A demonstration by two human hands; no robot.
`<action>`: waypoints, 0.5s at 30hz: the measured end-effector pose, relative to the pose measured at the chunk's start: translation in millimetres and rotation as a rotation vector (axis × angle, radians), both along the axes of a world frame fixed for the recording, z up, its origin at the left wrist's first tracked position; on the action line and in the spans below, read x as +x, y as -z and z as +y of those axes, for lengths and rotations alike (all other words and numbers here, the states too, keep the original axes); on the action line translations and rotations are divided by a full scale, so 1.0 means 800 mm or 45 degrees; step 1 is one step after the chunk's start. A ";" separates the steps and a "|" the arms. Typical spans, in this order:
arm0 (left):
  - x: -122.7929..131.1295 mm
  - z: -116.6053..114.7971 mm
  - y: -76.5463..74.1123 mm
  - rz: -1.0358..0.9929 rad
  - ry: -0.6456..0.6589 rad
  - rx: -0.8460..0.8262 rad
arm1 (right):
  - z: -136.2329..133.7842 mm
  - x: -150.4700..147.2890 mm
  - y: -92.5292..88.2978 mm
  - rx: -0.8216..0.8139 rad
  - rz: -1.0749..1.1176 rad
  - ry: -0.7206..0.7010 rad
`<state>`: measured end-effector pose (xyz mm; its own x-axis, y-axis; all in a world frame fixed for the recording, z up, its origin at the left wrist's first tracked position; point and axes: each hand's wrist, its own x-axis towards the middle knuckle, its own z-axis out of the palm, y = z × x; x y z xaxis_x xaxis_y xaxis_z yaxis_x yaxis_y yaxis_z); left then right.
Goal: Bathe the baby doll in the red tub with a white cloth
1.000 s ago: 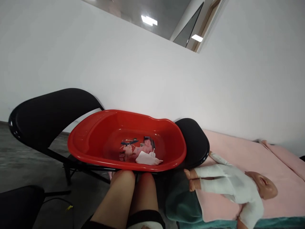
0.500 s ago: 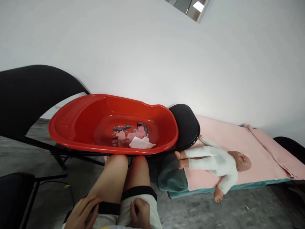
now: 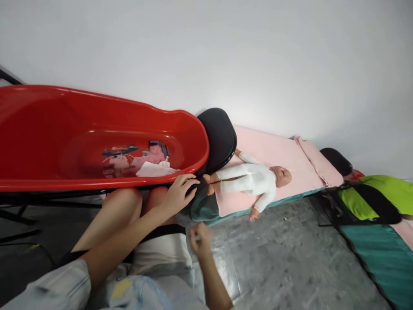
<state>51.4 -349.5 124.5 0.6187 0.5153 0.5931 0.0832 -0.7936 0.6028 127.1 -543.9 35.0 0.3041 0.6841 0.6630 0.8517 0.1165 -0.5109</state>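
My left hand (image 3: 182, 191) is open, fingers apart, and reaches over my knee close to the near right rim of a red baby bathtub (image 3: 185, 129). It holds nothing. Lower down, my right hand (image 3: 200, 239) is curled into a loose fist beside my thigh, slightly blurred, and nothing shows in it. A baby doll (image 3: 250, 178) in a white suit lies on its back on a pink mat (image 3: 267, 144), feet towards the tub and my left hand. In the tub's bottom lie a white cloth (image 3: 155, 169) and a printed baby picture.
A black chair seat (image 3: 217, 137) stands between tub and mat. The mat covers a green cot (image 3: 204, 209). At the far right, a person in a lime-green top (image 3: 387, 189) sits by another green cot (image 3: 368, 254). A white wall (image 3: 206, 51) runs behind.
Both hands have left my lap: the left has stretched forward and right towards the tub's end, the right has moved up and right. The view has turned right, bringing another person into sight.
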 end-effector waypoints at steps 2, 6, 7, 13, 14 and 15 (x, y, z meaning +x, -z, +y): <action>0.041 -0.003 0.001 0.034 0.098 -0.034 | -0.022 0.075 -0.042 0.093 -0.037 0.340; 0.126 -0.014 -0.004 0.201 0.222 -0.111 | -0.062 0.215 -0.100 0.193 0.129 0.911; 0.144 -0.018 -0.008 0.247 0.236 -0.106 | -0.069 0.245 -0.109 0.184 0.139 0.962; 0.210 -0.032 -0.036 0.331 0.190 0.005 | -0.072 0.374 -0.142 0.104 0.770 1.074; 0.215 -0.029 -0.037 0.323 0.192 -0.009 | -0.068 0.388 -0.146 0.091 0.980 1.024; 0.221 -0.026 -0.036 0.329 0.210 -0.040 | -0.064 0.400 -0.150 0.074 1.179 0.936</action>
